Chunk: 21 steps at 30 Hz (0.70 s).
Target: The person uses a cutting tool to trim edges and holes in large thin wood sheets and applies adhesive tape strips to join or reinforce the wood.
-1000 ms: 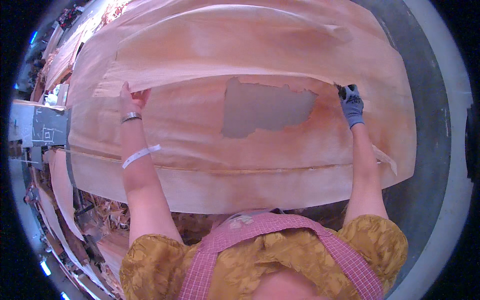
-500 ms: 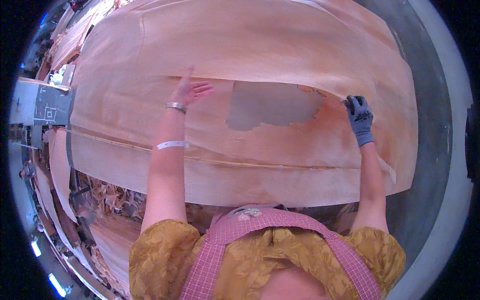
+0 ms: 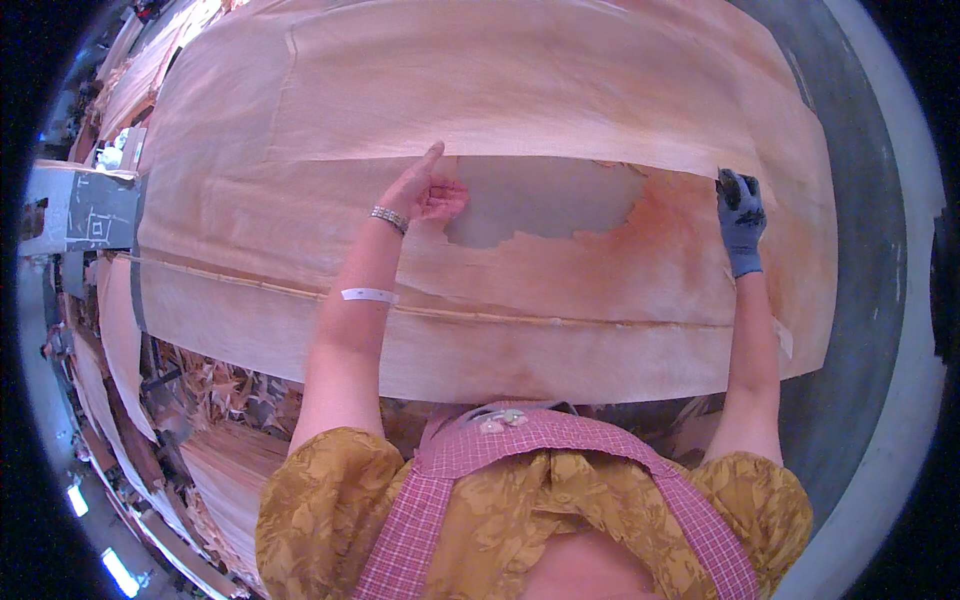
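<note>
A large thin sheet of pinkish-tan wood veneer (image 3: 520, 90) covers the far part of the work surface, its near edge running across in front of me. Beneath that edge lies another veneer sheet (image 3: 560, 280), with a ragged hole showing a grey surface (image 3: 540, 200). My bare left hand (image 3: 428, 192) is by the hole's left end. Its thumb points away over the far sheet's edge, its fingers are loosely curled, and nothing is in it. My right hand (image 3: 742, 212), in a grey-blue glove with dark fingertips, pinches the far sheet's edge at the right.
A thin raised strip or seam (image 3: 520, 318) crosses the near veneer. Scraps of torn veneer (image 3: 225, 385) lie below at the left. A grey metal block (image 3: 100, 210) with chalk-like marks stands at the left edge. Grey floor (image 3: 865, 230) curves along the right.
My left hand has moved right to the hole, its fingers curling from spread. My right hand has shifted right and slightly away, and the far sheet's edge now lies straighter.
</note>
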Each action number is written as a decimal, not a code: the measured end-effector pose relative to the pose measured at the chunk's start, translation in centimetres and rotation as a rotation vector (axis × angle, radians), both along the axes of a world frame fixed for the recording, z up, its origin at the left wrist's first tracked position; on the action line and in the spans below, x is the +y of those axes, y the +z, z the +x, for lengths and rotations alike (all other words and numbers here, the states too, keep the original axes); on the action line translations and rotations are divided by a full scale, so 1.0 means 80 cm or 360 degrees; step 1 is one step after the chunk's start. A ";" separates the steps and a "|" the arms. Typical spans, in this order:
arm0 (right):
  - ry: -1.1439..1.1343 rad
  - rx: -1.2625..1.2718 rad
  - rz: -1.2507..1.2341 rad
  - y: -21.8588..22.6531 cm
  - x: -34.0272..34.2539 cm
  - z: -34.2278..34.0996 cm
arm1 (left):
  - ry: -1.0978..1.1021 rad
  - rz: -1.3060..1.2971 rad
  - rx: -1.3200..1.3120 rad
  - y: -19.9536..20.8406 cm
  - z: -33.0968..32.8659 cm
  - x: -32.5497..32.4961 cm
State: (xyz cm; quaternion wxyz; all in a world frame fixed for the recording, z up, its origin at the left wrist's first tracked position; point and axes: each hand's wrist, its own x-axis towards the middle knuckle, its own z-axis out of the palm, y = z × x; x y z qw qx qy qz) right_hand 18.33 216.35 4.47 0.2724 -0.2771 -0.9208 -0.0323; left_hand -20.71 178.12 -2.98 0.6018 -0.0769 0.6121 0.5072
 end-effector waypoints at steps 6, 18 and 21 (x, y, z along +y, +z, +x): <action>0.0200 -0.0032 -0.0167 -0.027 -0.003 0.016 | 0.0707 0.0103 0.0402 -0.072 -0.038 -0.024; 0.0343 -0.0790 -0.0294 -0.116 -0.142 0.084 | 0.0887 -0.0178 0.0537 -0.049 0.032 -0.163; 0.0271 -0.0724 -0.0417 -0.115 -0.142 0.114 | 0.0847 -0.0128 0.0605 -0.045 0.049 -0.151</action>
